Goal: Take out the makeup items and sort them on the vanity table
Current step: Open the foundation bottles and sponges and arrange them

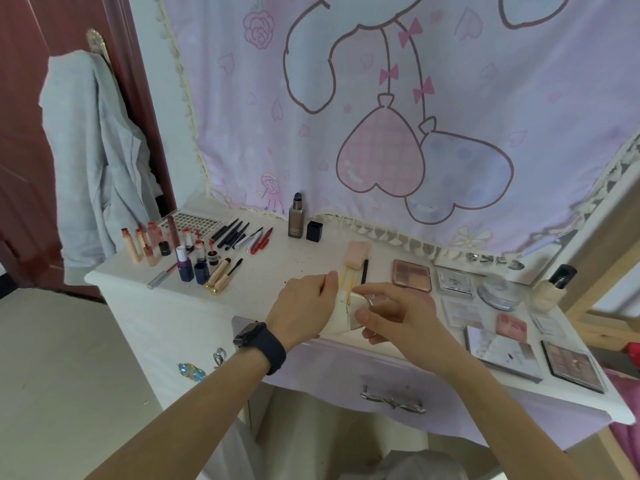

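Over the front middle of the white vanity table, my left hand grips a small white pouch. My right hand pinches a clear, round-ended item at the pouch's mouth. Lipsticks stand grouped at the far left, with dark pencils beside them. Just beyond my hands lie a pink sponge and a thin black brush. Eyeshadow palettes and compacts cover the right side.
A foundation bottle and a black cap stand at the back by the pink curtain. A pale bottle stands far right. A grey jacket hangs on the door at left. The drawer handle is below.
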The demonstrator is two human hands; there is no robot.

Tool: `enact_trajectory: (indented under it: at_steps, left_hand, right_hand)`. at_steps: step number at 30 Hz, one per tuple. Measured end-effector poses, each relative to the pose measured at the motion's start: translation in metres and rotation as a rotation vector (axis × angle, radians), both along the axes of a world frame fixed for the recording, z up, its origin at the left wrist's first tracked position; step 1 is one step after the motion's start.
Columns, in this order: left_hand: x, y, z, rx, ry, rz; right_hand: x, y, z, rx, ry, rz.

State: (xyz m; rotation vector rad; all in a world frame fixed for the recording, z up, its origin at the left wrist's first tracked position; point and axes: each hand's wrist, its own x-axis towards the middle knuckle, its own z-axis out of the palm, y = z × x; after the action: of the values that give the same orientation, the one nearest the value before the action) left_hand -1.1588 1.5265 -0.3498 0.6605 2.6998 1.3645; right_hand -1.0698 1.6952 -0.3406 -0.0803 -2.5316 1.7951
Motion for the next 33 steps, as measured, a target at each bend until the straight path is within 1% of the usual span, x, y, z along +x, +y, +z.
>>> enact_trajectory:
  at_steps: [2, 4, 8, 10, 13, 16, 17, 18, 21, 26, 28, 30, 33]
  left_hand:
    - [-0.002, -0.002, 0.0, 0.031, -0.063, -0.002]
    - [-0.004, -0.004, -0.001, 0.02, -0.081, -0.008]
    - [-0.006, -0.008, -0.004, 0.048, -0.116, -0.004]
    - [-0.007, -0.009, -0.002, 0.098, -0.186, 0.009]
    - [-0.013, -0.012, -0.005, 0.286, -0.341, -0.003]
    - [-0.023, -0.018, -0.008, 0.617, -0.563, -0.045]
    - [-0.027, -0.02, -0.009, 0.688, -0.593, -0.058]
    - [-0.031, -0.021, -0.011, 0.714, -0.587, -0.06]
    - [-0.05, -0.025, -0.022, 0.632, -0.454, -0.017]
    - [-0.094, -0.026, -0.028, 0.538, -0.283, 0.106]
    - [-0.114, -0.025, -0.029, 0.421, -0.188, 0.125]
    - [-0.134, -0.024, -0.028, 0.237, -0.097, 0.136]
    - [-0.169, -0.026, -0.024, 0.044, -0.051, 0.133]
  right_hand:
    - [0.001, 0.001, -0.002, 0.178, 0.112, 0.004]
    - [0.001, 0.003, -0.003, 0.281, 0.181, -0.011]
    - [0.003, 0.007, 0.001, 0.253, 0.204, -0.043]
    - [0.002, 0.007, 0.0, 0.222, 0.196, -0.058]
    - [-0.001, 0.006, -0.002, 0.131, 0.2, -0.095]
    - [-0.009, 0.005, -0.002, 0.025, 0.192, -0.137]
    - [-0.012, 0.005, -0.003, -0.007, 0.181, -0.147]
    - [-0.016, 0.005, -0.003, -0.036, 0.169, -0.156]
    - [-0.032, 0.006, -0.002, -0.058, 0.137, -0.186]
    - [-0.07, 0.006, -0.003, 0.07, 0.072, -0.2]
    - [-0.091, 0.005, -0.007, 0.173, 0.067, -0.191]
    - [-0.113, 0.005, -0.011, 0.278, 0.075, -0.195]
    - [-0.146, 0.002, -0.015, 0.372, 0.052, -0.168]
